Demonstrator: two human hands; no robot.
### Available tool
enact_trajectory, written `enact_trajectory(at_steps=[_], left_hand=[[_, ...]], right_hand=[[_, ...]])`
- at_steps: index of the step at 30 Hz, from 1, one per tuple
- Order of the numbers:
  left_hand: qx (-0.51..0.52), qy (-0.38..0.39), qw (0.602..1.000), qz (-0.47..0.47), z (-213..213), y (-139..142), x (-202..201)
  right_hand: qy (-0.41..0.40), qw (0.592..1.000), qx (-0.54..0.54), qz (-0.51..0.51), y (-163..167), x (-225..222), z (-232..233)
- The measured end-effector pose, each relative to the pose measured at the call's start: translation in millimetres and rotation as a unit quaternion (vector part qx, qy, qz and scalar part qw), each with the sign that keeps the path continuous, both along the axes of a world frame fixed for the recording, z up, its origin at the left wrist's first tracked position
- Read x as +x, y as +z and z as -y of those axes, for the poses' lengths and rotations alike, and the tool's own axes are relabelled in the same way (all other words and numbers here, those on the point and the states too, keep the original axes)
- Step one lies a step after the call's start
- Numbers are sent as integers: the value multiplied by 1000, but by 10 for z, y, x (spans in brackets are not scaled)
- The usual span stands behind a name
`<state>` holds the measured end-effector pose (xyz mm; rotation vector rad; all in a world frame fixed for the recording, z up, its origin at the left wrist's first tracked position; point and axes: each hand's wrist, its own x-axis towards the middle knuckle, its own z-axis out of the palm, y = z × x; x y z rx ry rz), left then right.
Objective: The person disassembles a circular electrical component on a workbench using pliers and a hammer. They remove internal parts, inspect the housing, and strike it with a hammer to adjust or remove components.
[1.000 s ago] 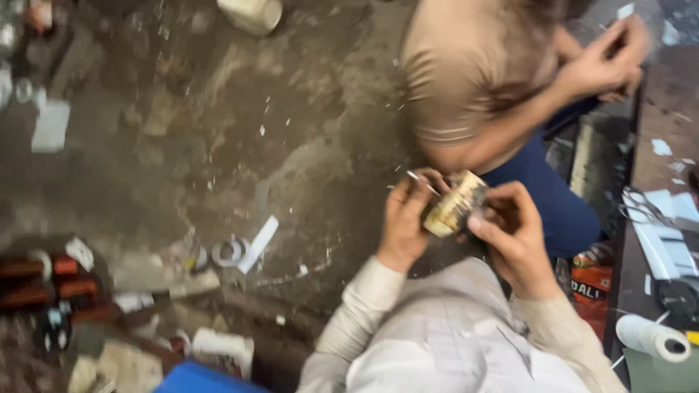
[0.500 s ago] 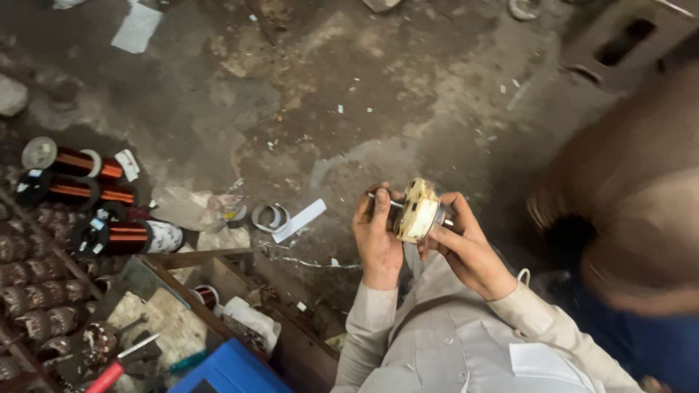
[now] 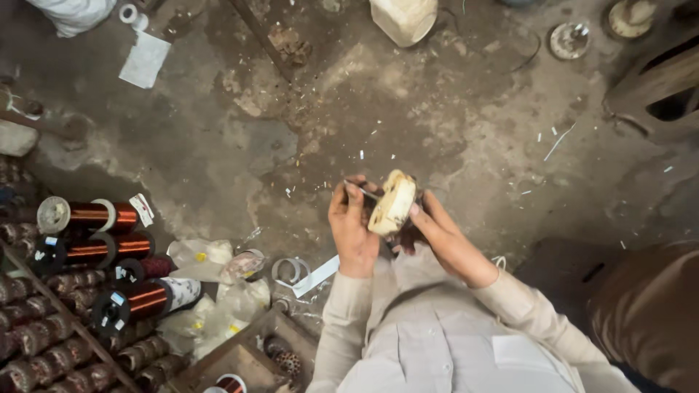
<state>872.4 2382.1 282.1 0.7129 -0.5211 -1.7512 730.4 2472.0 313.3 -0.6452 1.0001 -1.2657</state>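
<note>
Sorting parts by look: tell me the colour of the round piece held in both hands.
Cream-white, with a darker core; the round piece shows best in the head view.

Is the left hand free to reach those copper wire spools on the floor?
Probably not now: the left hand grips a thin tool against the pale round part. The copper wire spools lie apart on its side, nothing between.

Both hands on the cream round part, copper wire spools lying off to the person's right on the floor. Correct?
Not quite. The copper wire spools lie to the person's left, not the right, as the head view shows. The rest holds: the left hand and the right hand both hold the cream round part.
</note>
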Motion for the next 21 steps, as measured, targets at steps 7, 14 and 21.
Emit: enact_trajectory(at_steps=[7, 14, 21], left_hand=[[-7, -37, 999, -14, 2113, 2, -306], [-132, -173, 976, -24, 4709, -142, -626], [-254, -352, 901, -9, 7211, 375, -1305]], right_hand=[[-26, 984, 47, -169, -140, -286, 2025], [-61, 988, 42, -136, -453, -517, 4560], [-176, 973, 135, -69, 40, -1030, 6656]])
